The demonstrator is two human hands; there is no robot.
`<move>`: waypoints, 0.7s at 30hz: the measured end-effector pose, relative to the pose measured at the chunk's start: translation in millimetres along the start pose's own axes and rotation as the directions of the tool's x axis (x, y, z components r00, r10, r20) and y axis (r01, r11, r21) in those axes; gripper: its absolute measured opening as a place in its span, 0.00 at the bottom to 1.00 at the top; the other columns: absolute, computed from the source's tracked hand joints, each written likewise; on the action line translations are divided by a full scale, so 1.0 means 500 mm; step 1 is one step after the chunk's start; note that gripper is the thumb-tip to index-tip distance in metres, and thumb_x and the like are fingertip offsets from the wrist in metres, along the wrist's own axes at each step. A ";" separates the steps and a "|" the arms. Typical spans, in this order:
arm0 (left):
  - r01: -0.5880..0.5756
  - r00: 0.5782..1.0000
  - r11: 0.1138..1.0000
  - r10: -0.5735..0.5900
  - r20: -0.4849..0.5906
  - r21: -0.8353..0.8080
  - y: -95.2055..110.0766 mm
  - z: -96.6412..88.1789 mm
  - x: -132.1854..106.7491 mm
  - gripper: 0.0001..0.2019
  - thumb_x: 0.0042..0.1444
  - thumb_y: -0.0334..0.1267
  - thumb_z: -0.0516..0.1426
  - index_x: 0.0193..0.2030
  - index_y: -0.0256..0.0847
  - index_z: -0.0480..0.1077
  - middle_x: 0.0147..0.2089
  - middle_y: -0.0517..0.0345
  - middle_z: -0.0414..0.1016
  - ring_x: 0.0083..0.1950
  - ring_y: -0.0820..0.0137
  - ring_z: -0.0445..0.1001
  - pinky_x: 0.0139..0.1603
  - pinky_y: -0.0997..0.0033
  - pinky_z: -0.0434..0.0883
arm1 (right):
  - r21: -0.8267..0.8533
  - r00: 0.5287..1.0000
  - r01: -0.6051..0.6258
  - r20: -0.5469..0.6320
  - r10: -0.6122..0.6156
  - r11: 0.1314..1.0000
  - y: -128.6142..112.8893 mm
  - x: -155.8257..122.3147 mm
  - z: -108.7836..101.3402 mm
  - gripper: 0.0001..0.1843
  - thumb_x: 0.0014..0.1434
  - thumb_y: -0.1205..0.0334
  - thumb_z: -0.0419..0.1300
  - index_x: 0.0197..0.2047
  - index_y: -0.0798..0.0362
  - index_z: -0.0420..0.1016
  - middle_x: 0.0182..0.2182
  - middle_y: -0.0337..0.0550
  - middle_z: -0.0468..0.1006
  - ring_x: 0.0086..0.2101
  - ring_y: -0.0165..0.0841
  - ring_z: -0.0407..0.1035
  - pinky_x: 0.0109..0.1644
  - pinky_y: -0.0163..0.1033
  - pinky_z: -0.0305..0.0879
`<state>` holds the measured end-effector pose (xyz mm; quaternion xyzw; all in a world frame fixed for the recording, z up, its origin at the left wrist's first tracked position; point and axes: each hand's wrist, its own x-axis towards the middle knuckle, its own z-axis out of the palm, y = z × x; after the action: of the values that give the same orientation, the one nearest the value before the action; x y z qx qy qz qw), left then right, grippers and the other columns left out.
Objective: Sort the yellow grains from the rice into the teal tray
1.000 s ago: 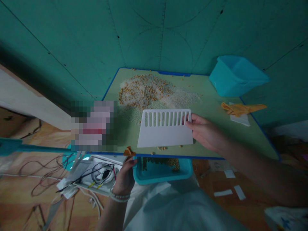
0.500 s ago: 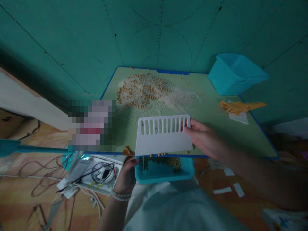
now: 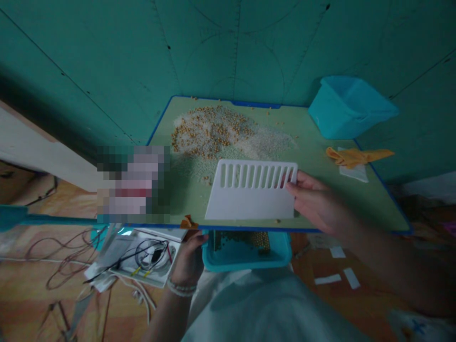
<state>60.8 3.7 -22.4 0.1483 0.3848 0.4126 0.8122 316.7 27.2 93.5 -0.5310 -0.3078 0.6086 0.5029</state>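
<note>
My right hand [image 3: 315, 197] pinches the right edge of a white slotted plastic scraper [image 3: 251, 202], tilted over the front of the table. Below the table's front edge, my left hand [image 3: 190, 256] grips the left end of a turquoise plastic tub [image 3: 247, 263]. Yellow beans [image 3: 261, 241] and darker ones lie in that tub. Beyond the scraper spreads a pile of yellow beans mixed with white grains [image 3: 210, 133]. A single bean [image 3: 277, 221] sits by the front edge, right of centre.
The table [image 3: 356, 204] has a blue rim and meets a green wall. At its back right stands a turquoise bin [image 3: 342, 114], with an orange cloth [image 3: 356, 156] before it. A box of cables [image 3: 153, 256] is on the floor at left.
The scraper has moved right and away from me, off the front edge. Several beans that were at the edge above the tub are gone from there. My left hand still holds the tub.
</note>
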 end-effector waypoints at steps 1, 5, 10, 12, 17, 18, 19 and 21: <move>0.002 1.000 1.000 -0.002 0.002 0.000 0.001 0.001 -0.001 0.10 0.43 0.34 0.60 0.35 0.40 0.78 0.32 0.54 0.83 0.44 0.54 0.77 0.43 0.60 0.73 | -0.002 0.999 0.024 -0.029 -0.024 1.000 -0.005 -0.002 -0.018 0.05 0.51 0.65 0.57 0.35 0.49 0.70 0.33 0.40 0.77 0.38 0.35 0.71 0.45 0.45 0.65; 0.015 0.999 1.000 -0.016 -0.036 -0.008 -0.001 0.008 -0.001 0.08 0.41 0.34 0.62 0.30 0.39 0.78 0.28 0.55 0.82 0.41 0.55 0.78 0.42 0.61 0.74 | -0.060 0.978 0.051 -0.201 -0.062 0.997 -0.020 -0.021 -0.114 0.11 0.51 0.66 0.57 0.39 0.47 0.71 0.39 0.39 0.78 0.44 0.38 0.70 0.48 0.47 0.66; 0.054 0.996 0.998 -0.053 -0.077 0.010 -0.011 0.029 0.018 0.06 0.36 0.32 0.63 0.26 0.38 0.78 0.24 0.57 0.81 0.41 0.55 0.77 0.43 0.63 0.73 | -0.127 0.939 -0.018 -0.343 -0.027 0.992 -0.020 -0.067 -0.191 0.12 0.51 0.61 0.59 0.41 0.43 0.71 0.42 0.39 0.78 0.47 0.40 0.70 0.52 0.49 0.64; 0.034 0.991 0.999 -0.031 -0.129 0.022 -0.013 0.041 0.025 0.09 0.35 0.30 0.63 0.29 0.38 0.78 0.29 0.57 0.82 0.43 0.56 0.77 0.45 0.64 0.72 | -0.100 0.937 -0.045 -0.350 0.007 0.994 -0.012 -0.085 -0.196 0.14 0.50 0.60 0.60 0.43 0.42 0.71 0.43 0.39 0.78 0.48 0.41 0.69 0.53 0.51 0.63; 0.029 0.984 1.000 -0.029 -0.175 -0.007 -0.012 0.050 0.026 0.13 0.31 0.29 0.65 0.30 0.40 0.78 0.36 0.57 0.83 0.44 0.54 0.76 0.46 0.60 0.71 | -0.044 0.935 -0.108 -0.345 0.086 0.993 0.017 -0.123 -0.181 0.14 0.49 0.58 0.61 0.42 0.42 0.73 0.45 0.40 0.77 0.51 0.43 0.67 0.54 0.53 0.62; 0.048 0.983 0.999 -0.049 -0.179 -0.012 -0.012 0.047 0.025 0.13 0.31 0.29 0.65 0.29 0.41 0.78 0.36 0.58 0.83 0.44 0.54 0.76 0.46 0.59 0.71 | -0.025 0.941 -0.149 -0.310 0.134 0.989 0.021 -0.128 -0.177 0.15 0.50 0.59 0.61 0.43 0.42 0.72 0.47 0.40 0.76 0.52 0.43 0.66 0.55 0.53 0.62; 0.059 0.981 0.998 -0.061 -0.185 -0.016 -0.012 0.043 0.023 0.12 0.32 0.31 0.66 0.29 0.42 0.78 0.36 0.58 0.83 0.45 0.53 0.76 0.47 0.58 0.71 | -0.015 0.947 -0.155 -0.289 0.144 0.988 0.024 -0.132 -0.173 0.15 0.51 0.59 0.61 0.44 0.43 0.72 0.48 0.41 0.76 0.52 0.43 0.66 0.54 0.53 0.62; 0.064 0.978 0.998 -0.067 -0.198 -0.020 -0.013 0.035 0.021 0.13 0.33 0.32 0.66 0.31 0.44 0.78 0.37 0.60 0.83 0.47 0.55 0.75 0.50 0.59 0.70 | 0.012 0.959 -0.171 -0.227 0.169 0.985 0.025 -0.130 -0.163 0.15 0.52 0.59 0.60 0.45 0.44 0.72 0.49 0.45 0.75 0.52 0.44 0.66 0.53 0.54 0.62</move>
<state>81.1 9.4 -19.7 0.0880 0.4658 0.4010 0.7839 386.5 -50.5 83.7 -0.6233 -0.2039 0.5838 0.4787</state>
